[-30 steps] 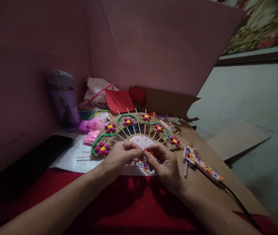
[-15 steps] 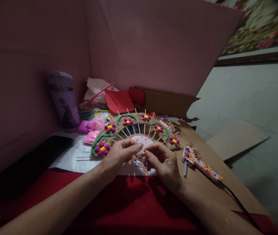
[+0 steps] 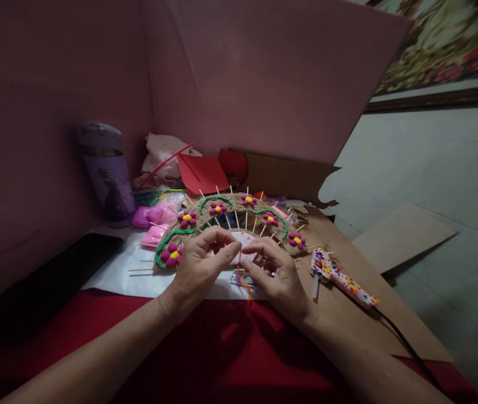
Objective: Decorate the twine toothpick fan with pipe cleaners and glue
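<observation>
A thin orange string (image 3: 240,256) runs upright between my two hands, with beads and looser orange strands (image 3: 244,280) hanging below it. My left hand (image 3: 205,258) pinches its upper part between thumb and forefinger. My right hand (image 3: 275,275) is closed around the string from the other side, thumb a little below the forefinger; its exact hold is partly hidden. Behind both hands stands a twine-woven arch (image 3: 199,224) on thin wooden sticks, decorated with magenta flowers (image 3: 172,255) and green curls. A spotted white half-round piece (image 3: 244,238) shows at its centre.
A flower-patterned glue gun (image 3: 342,280) with a black cord lies on cardboard (image 3: 373,331) at the right. To the left are a dark flat object (image 3: 66,269), a purple tumbler (image 3: 108,179) and pink packets (image 3: 155,216). White paper (image 3: 133,286) covers part of the red cloth (image 3: 159,348).
The fingertips of my hands have moved slightly apart in height, and a short upright length of orange string now shows between them. The whole view has shifted a little.
</observation>
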The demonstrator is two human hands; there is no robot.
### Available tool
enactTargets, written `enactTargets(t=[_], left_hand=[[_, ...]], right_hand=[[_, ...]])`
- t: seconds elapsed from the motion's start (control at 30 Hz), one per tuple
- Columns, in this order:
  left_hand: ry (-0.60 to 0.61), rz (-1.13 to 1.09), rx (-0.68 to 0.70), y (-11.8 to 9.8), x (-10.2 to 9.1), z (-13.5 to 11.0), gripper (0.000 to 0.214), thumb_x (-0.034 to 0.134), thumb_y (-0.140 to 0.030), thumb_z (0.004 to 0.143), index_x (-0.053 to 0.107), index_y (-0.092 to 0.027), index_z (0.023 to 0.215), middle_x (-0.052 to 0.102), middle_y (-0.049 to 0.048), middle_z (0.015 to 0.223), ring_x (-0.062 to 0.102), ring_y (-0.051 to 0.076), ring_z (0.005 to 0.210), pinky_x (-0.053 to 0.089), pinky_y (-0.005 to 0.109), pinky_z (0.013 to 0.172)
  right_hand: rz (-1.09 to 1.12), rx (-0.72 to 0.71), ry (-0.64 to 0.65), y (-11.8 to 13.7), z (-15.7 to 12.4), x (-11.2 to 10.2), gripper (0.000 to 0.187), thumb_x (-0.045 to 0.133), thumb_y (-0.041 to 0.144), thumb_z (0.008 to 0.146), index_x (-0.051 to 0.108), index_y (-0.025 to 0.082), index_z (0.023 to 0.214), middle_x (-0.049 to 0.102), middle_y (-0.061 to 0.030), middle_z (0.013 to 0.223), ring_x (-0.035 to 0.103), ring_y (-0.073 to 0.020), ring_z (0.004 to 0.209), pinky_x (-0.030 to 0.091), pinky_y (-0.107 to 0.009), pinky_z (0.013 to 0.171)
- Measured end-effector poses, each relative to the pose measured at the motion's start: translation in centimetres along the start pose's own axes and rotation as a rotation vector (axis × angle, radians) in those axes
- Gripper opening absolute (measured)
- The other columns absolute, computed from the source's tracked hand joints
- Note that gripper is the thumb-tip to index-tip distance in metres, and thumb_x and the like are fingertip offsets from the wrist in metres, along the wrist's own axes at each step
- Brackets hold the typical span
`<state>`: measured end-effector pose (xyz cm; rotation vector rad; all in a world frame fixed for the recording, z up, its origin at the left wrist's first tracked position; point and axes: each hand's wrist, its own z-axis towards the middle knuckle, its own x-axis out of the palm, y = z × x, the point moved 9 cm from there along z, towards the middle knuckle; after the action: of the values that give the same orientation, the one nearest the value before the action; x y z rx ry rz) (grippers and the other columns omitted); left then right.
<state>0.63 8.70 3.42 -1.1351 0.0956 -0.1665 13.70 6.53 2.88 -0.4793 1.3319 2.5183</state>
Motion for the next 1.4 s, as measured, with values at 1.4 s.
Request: enactTargets(t=[1.4], left_hand=[[0.322, -0.552, -0.727, 5.4, 4.3, -2.8, 0.015, 0.065, -0.021, 0.07, 0.063, -0.011, 0.08, 0.064, 0.0075, 0.072, 0.058, 0.011, 0.058, 0.044, 0.021, 0.054]], right_hand=[[0.817, 0.351, -0.072, -3.6, 1.1, -0.1, 0.018, 0.062, 0.032, 0.077, 0.052, 0.017, 0.074, 0.064, -0.0008, 0.071, 0.052, -0.0063, 0.044, 0.028, -0.013, 0.028]])
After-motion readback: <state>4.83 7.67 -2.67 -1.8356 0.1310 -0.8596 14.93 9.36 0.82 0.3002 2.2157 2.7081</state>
